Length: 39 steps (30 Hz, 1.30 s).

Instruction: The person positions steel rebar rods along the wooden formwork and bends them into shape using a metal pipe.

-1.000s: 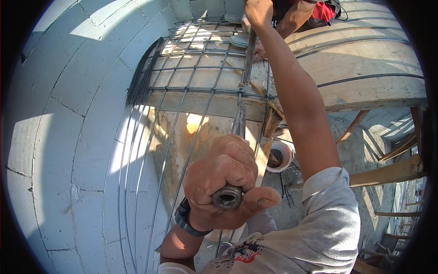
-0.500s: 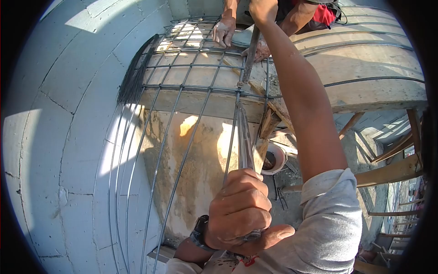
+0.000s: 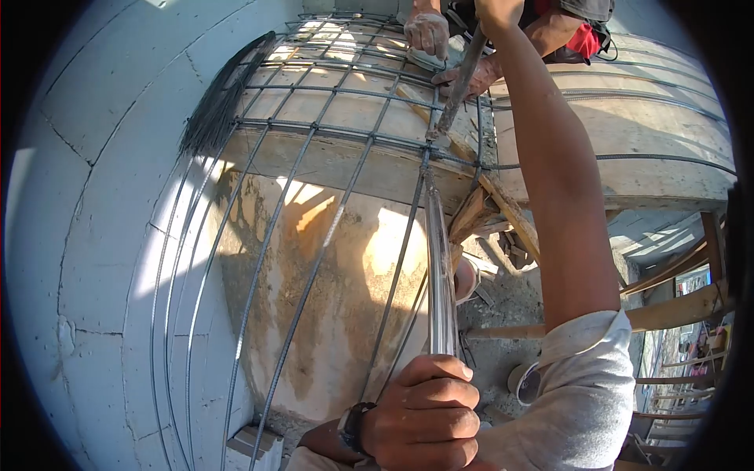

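My left hand (image 3: 428,416), with a dark watch at the wrist, is wrapped round the lower part of a long shiny metal bar (image 3: 441,275). That bar rises to a crossing of the rebar mesh (image 3: 316,125). At the top edge, partly cut off, my right hand (image 3: 499,12) is closed round a dark metal bar (image 3: 463,82), which slants down to the same crossing. Whether the two bars are joined there I cannot tell. Close to the dark bar are another person's hands: one hand (image 3: 426,33) above the mesh, the other (image 3: 477,74) beside the bar.
A bundle of thin dark tie wire (image 3: 224,98) hangs over the mesh's left side. Long rebar ends reach down past a block wall (image 3: 102,228). Wooden formwork (image 3: 652,118) lies to the right, with timber props (image 3: 667,315) beneath. A bucket (image 3: 524,382) stands below.
The scene has shifted, with the mesh crossing now further right. My left hand sits lower in view, its thumb no longer showing. The dark bar slants more than before.
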{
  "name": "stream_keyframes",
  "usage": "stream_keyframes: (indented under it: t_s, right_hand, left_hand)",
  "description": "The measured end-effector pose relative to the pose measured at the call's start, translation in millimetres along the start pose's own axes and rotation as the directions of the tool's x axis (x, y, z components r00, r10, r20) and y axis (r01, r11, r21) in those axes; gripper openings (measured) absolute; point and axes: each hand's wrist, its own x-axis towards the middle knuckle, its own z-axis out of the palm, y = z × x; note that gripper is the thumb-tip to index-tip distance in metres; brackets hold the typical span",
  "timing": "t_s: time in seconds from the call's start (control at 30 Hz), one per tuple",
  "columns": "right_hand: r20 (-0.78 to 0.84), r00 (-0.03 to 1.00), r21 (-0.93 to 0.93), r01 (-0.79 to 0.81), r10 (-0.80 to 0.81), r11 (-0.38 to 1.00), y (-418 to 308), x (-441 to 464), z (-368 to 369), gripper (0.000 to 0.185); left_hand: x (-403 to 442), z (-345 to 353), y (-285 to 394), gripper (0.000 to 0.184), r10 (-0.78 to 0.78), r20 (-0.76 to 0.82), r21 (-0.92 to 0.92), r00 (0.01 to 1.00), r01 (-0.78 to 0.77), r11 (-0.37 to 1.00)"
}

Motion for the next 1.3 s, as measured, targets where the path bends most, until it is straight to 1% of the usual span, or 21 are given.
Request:
stream_keyframes:
  t_s: [0.03, 0.07, 0.1, 0.13, 0.17, 0.27, 0.3, 0.4, 0.43, 0.5, 0.6, 0.63, 0.67, 0.7, 0.8, 0.9, 1.0, 1.1, 1.2, 1.23, 1.3]
  right_hand:
    - [-0.067, 0.993, -0.045, 0.099, -0.102, 0.994, 17.6, 5.9, 15.2, 0.051]
    - [-0.082, 0.984, -0.120, 0.146, -0.157, 0.982, 30.7, 7.7, 24.6, 0.050]
    - [-0.098, 0.972, -0.197, 0.193, -0.215, 0.961, 40.1, 11.1, 31.5, 0.050]
    - [-0.104, 0.956, -0.272, 0.237, -0.273, 0.933, 44.9, 11.1, 36.6, 0.049]
    - [-0.091, 0.958, -0.320, 0.230, -0.272, 0.919, 39.6, 7.7, 36.3, 0.049]
    - [-0.017, 0.992, -0.080, 0.120, -0.122, 0.990, 28.7, 5.2, 33.1, 0.049]
    - [-0.039, 0.991, 0.000, 0.130, -0.130, 0.992, 27.5, 4.2, 32.7, 0.049]
    - [-0.029, 0.994, 0.007, 0.103, -0.103, 0.995, 29.3, 4.6, 27.4, 0.049]
    - [-0.057, 0.983, -0.085, 0.171, -0.176, 0.982, 33.7, 4.0, 30.1, 0.049]
    - [-0.100, 0.939, -0.269, 0.294, -0.330, 0.917, 49.6, 8.1, 42.0, 0.050]
    - [-0.079, 0.955, -0.342, 0.244, -0.287, 0.908, 43.2, 5.8, 41.0, 0.051]
    - [-0.094, 0.975, -0.190, 0.183, -0.203, 0.965, 40.0, 2.0, 37.4, 0.051]
    - [-0.094, 0.988, -0.034, 0.117, -0.120, 0.992, 16.2, -5.5, 19.7, 0.052]
    - [-0.080, 0.996, 0.124, 0.049, -0.039, 0.991, -0.7, -7.0, 8.4, 0.053]
    - [0.042, 0.972, 0.170, -0.234, 0.230, 0.957, -12.0, 5.4, 1.4, 0.056]
    - [-0.033, 0.997, 0.156, -0.057, 0.063, 0.986, -38.4, -3.8, -12.6, 0.061]
    - [0.124, 0.990, 0.269, -0.098, 0.067, 0.958, -99.3, -29.2, -57.9, 0.065]
    - [0.097, 0.994, 0.419, 0.002, -0.047, 0.908, -105.7, -61.9, -67.7, 0.048]
    - [-0.064, 0.976, 0.539, 0.210, -0.209, 0.816, -136.3, -95.0, -74.4, 0.039]
    - [-0.024, 0.971, 0.566, 0.210, -0.239, 0.797, -135.5, -99.4, -72.8, 0.038]
    - [0.010, 0.962, 0.555, 0.221, -0.272, 0.802, -148.8, -107.6, -80.9, 0.037]
  left_hand:
    - [14.8, 3.4, 1.0, 0.037, -0.144, -0.170, -0.374, 0.975, 0.072, 0.925]
    - [29.7, 7.0, 1.6, 0.035, -0.275, -0.324, -0.649, 0.905, -0.001, 0.761]
    - [29.2, -5.1, -3.3, 0.032, -0.248, -0.203, -0.671, 0.947, 0.050, 0.740]
    - [30.9, -13.1, -4.4, 0.040, -0.220, -0.080, -0.684, 0.972, 0.108, 0.722]
    - [40.3, -11.0, -3.9, 0.042, -0.218, -0.109, -0.663, 0.970, 0.093, 0.743]
    - [51.3, -2.7, 6.4, 0.043, -0.265, -0.141, -0.634, 0.954, 0.118, 0.765]
    - [54.0, -2.4, 6.8, 0.043, -0.258, -0.146, -0.624, 0.955, 0.114, 0.773]
    - [63.7, 0.8, 12.7, 0.042, -0.279, -0.163, -0.600, 0.946, 0.130, 0.790]
    - [69.9, 4.4, 15.8, 0.041, -0.303, -0.208, -0.608, 0.930, 0.120, 0.785]
    - [77.4, 8.0, 19.7, 0.045, -0.323, -0.247, -0.617, 0.914, 0.108, 0.779]
    - [71.4, 14.1, 18.9, 0.047, -0.311, -0.281, -0.639, 0.908, 0.064, 0.766]
    - [66.2, 17.9, 17.4, 0.046, -0.308, -0.291, -0.651, 0.906, 0.048, 0.758]
    - [62.0, 21.8, 15.0, 0.046, -0.289, -0.298, -0.645, 0.910, 0.032, 0.764]
    - [58.2, 25.6, 12.4, 0.045, -0.271, -0.307, -0.637, 0.912, 0.015, 0.771]
    - [57.7, 20.6, 10.1, 0.044, -0.225, -0.291, -0.627, 0.930, -0.008, 0.779]
    - [59.6, 2.7, 10.5, 0.043, -0.229, -0.218, -0.649, 0.949, 0.034, 0.760]
    - [59.1, 1.5, 11.8, 0.044, -0.222, -0.282, -0.652, 0.933, -0.016, 0.758]
    - [65.4, 0.5, 12.8, 0.041, -0.214, -0.355, -0.667, 0.910, -0.086, 0.740]
    - [66.5, 5.1, 9.9, 0.039, -0.205, -0.430, -0.620, 0.879, -0.123, 0.775]
    - [68.6, 6.0, 8.9, 0.040, -0.210, -0.446, -0.619, 0.870, -0.131, 0.775]
    - [66.7, 15.9, 2.4, 0.040, -0.194, -0.476, -0.587, 0.858, -0.145, 0.797]
